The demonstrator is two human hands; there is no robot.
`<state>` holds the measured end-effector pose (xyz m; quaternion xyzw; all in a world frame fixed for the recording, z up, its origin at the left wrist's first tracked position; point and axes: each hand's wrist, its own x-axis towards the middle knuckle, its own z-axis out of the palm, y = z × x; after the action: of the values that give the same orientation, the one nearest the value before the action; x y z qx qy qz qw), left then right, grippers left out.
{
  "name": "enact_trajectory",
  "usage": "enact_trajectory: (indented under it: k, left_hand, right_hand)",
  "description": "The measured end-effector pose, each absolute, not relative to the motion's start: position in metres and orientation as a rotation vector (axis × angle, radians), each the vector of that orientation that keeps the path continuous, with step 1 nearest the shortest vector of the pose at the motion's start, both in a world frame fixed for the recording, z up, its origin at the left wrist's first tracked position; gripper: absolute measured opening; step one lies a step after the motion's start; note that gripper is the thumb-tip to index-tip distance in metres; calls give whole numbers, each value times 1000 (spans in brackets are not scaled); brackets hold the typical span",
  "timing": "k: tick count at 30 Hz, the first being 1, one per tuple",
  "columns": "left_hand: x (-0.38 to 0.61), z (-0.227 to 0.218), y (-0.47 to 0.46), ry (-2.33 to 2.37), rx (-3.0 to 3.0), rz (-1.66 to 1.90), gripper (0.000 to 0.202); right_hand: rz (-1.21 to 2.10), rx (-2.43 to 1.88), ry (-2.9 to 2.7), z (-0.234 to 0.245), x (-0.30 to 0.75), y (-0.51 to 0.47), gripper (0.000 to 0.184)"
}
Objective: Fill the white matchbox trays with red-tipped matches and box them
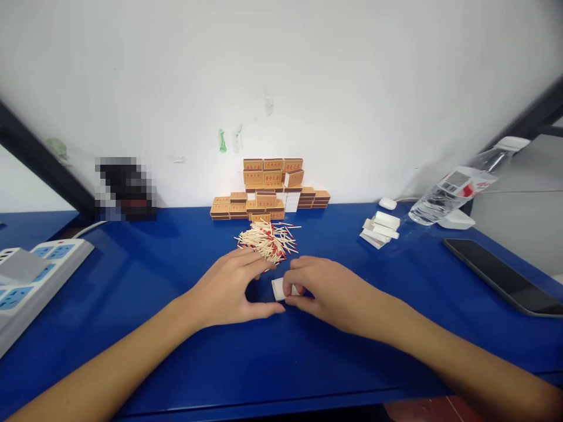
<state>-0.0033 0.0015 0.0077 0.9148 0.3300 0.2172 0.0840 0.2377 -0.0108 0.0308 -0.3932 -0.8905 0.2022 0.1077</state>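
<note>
My right hand (329, 290) pinches a small white matchbox tray (278, 289) low over the blue table, its fingertips covering the tray's right part. On the tray's left is my left hand (233, 287), thumb and fingers apart, the fingers at the near edge of a loose heap of matches (264, 239). These matches have pale sticks and red heads. Behind the heap, orange-brown matchboxes (271, 177) are stacked against the wall. Whether the left fingertips touch any match is hard to make out.
Several white trays (380, 228) lie in a small pile at the right. Farther right are a tilted clear plastic bottle (460, 181), a white case (387, 203) and a black phone (505, 275). At left sits a power strip (48, 275), with a pixelated dark object (127, 190) behind.
</note>
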Motion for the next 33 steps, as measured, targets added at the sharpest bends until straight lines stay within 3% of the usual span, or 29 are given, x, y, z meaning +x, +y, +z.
enact_trajectory:
  k: [3,11,21,27,33]
  left_hand:
    - [-3,5,1,1016,2738,603,52]
    - [-1,-3,3,1008,2748,630,47]
    - [-1,-3,1,1012,2734,638,46]
    - [3,-11,-2,1081,2683,656,58]
    - [5,-12,-2,1029,2716,669,45]
  right_hand:
    - [665,-1179,-2543,40,241,8,8]
    - [389,-1400,-2435,29,235,85,8]
    - [385,-1351,-2434,36,225,93,12]
    - [258,-1161,-2750,54,183,101,24]
    - [180,-1229,-2889,55,159,111,24]
